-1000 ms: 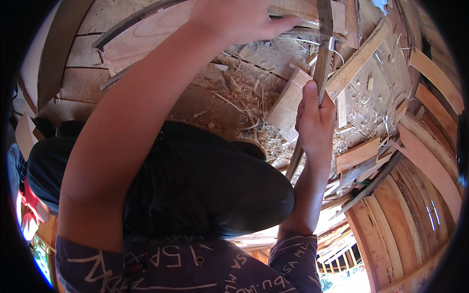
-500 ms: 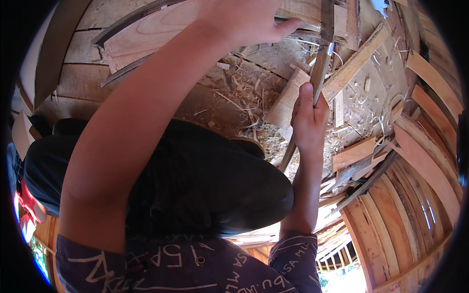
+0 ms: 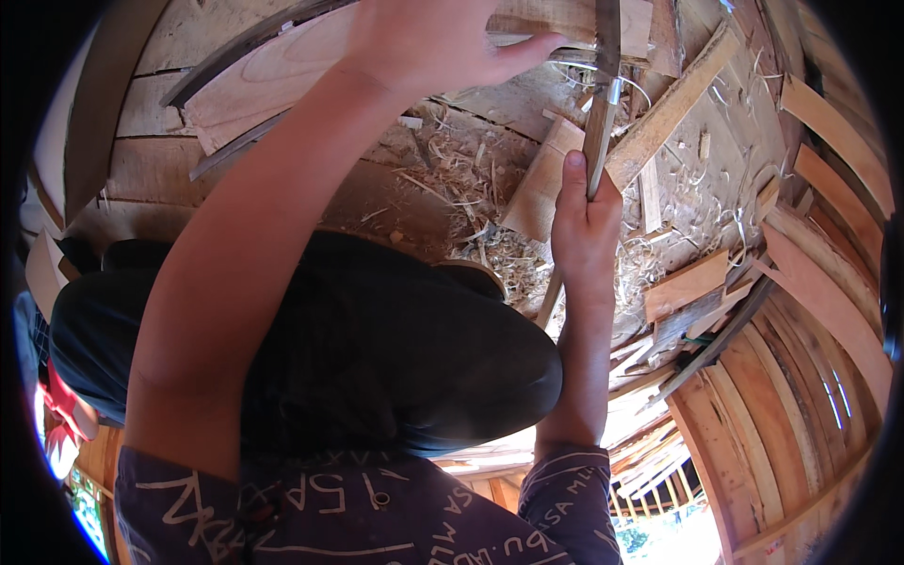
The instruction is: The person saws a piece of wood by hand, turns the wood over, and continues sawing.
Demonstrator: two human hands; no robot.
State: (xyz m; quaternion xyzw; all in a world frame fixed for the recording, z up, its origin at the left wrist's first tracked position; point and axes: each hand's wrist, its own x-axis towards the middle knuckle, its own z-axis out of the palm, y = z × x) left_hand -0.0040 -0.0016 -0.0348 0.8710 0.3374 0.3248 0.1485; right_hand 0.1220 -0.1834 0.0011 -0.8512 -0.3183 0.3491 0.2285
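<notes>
My right hand (image 3: pixel 586 226) is wrapped round the long wooden handle of a knife (image 3: pixel 607 42), thumb lying along it. The handle's tail passes below that hand, beside my forearm. Its dark blade points away from me, crossing a pale wooden board (image 3: pixel 539 17) at the top edge. My left hand (image 3: pixel 428 42) is at that board, thumb stretched along its near edge; the other fingers are out of sight, and the hand seems closed on the wood. A thin curled shaving (image 3: pixel 642 91) hangs near the blade's base.
Curly shavings (image 3: pixel 485 188) litter the plank floor before my folded legs. A wood block (image 3: pixel 541 179) and a slanting plank (image 3: pixel 673 104) lie close to the knife. Offcuts (image 3: pixel 687 282) are scattered on the right, near curved boards (image 3: pixel 829 292). A broad pale board (image 3: pixel 264 94) lies left.
The knife and my right hand have shifted slightly left and toward me. A curled shaving now shows beside the blade's base. The whole view has moved a little; my left hand stays at the board.
</notes>
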